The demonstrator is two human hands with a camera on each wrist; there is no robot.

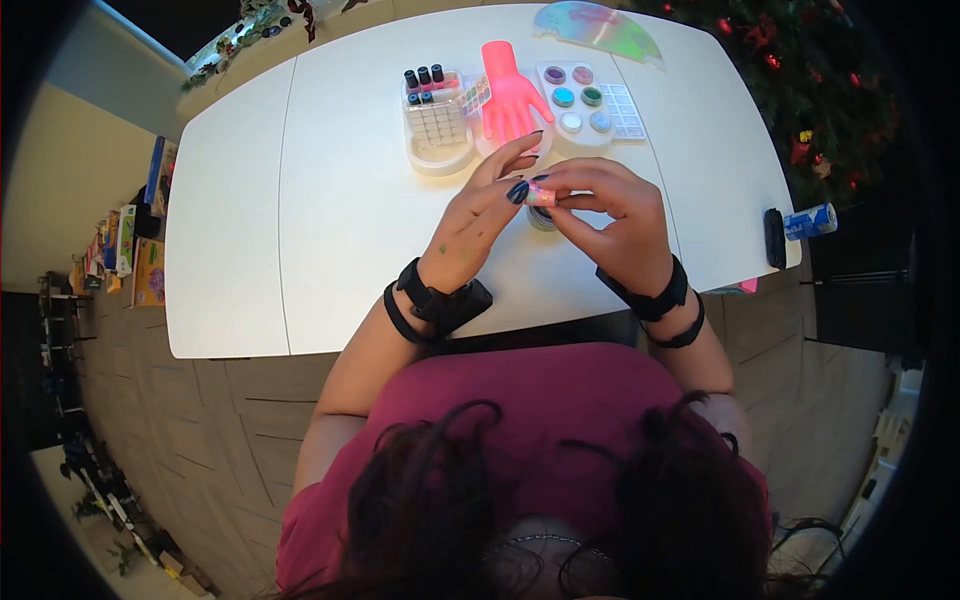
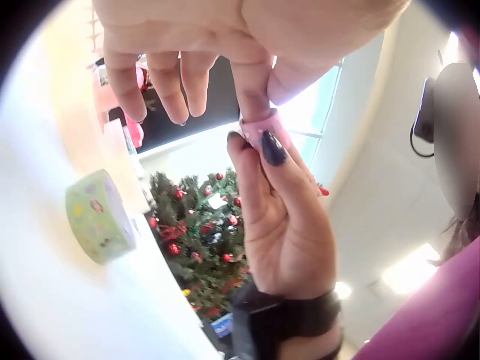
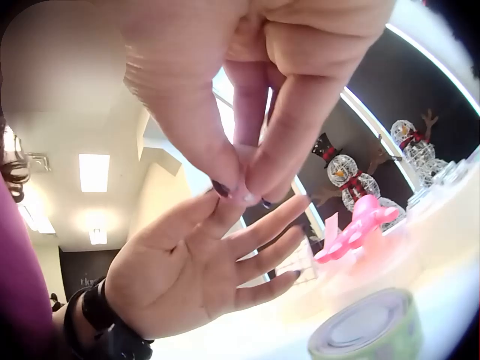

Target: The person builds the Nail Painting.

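Observation:
A short pink band with a colourful pattern (image 1: 541, 196) is wrapped around one finger of my left hand (image 1: 468, 232), near the tip. Thumb and fingertips of my right hand (image 1: 612, 208) pinch this band from the other side. In the left wrist view the pink band (image 2: 259, 129) circles the finger, with a dark nail of the right hand (image 2: 289, 240) pressed to it. The other left fingers stretch out loosely. Below both hands on the table is a roll of pale green patterned tape (image 2: 101, 217), mostly covered by the hands in the head view.
Behind the hands stand a pink display hand (image 1: 508, 95), a clear rack of nail polish bottles (image 1: 435, 115) and a white tray of glitter pots (image 1: 578, 98). An iridescent fan-shaped sheet (image 1: 600, 30) lies farther back. At the right edge are a black case (image 1: 774, 238) and a blue can (image 1: 810, 222).

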